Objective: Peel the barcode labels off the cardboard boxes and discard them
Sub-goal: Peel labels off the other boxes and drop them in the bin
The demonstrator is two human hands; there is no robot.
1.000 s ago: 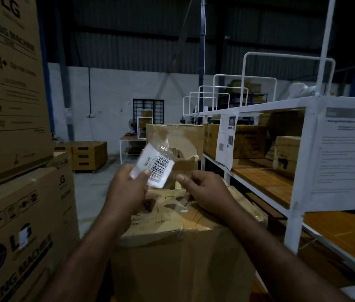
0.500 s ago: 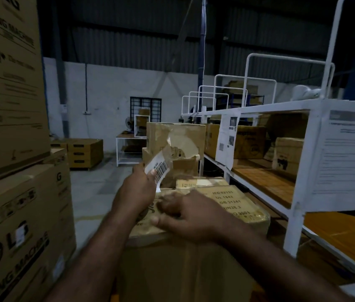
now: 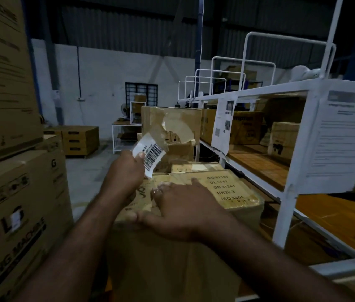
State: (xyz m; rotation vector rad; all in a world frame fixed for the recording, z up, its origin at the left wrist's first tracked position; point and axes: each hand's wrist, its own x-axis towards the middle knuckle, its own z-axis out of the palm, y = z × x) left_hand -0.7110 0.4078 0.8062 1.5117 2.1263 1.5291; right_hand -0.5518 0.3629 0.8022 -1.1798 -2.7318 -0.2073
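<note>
A white barcode label with a strip of clear tape on it is pinched in my left hand, held up just above the far left corner of a cardboard box. The box stands right in front of me, with black printed codes on its taped top. My right hand lies flat on that top, palm down, fingers spread and holding nothing. Behind it stand more cardboard boxes, one with torn tape on its face.
Tall stacked washing-machine cartons wall off the left side. A white metal rack with wooden shelves, boxes and hanging paper sheets runs along the right. Open concrete floor lies between, with low boxes and a small white table at the back wall.
My right hand went from pinching near the label to lying flat on the box top. My left hand kept the label, which now hangs free of the box.
</note>
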